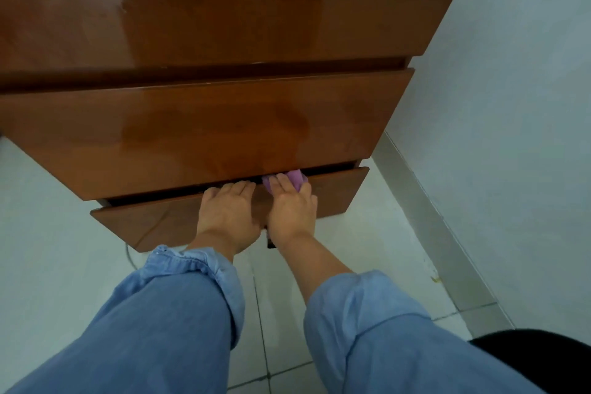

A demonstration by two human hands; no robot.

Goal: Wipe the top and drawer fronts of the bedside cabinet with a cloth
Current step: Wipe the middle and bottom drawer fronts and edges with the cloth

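The glossy brown bedside cabinet (pixel 224 9) fills the upper view, seen from above. Its upper drawer front (pixel 192 131) looks closed. The lower drawer front (pixel 144 221) stands slightly out, with a dark gap above it. My left hand (pixel 228 214) lies flat on the lower drawer front, fingers reaching its top edge. My right hand (pixel 292 211) presses a purple cloth (pixel 295 178) against the top edge of that drawer, right beside the left hand. Most of the cloth is hidden under my fingers.
A pale wall (pixel 511 105) with a grey skirting board (pixel 431 224) runs close along the cabinet's right side. White floor tiles (pixel 278 329) lie below. A thin cable (pixel 129 254) hangs under the drawer's left. A black object (pixel 543 345) sits at the bottom right.
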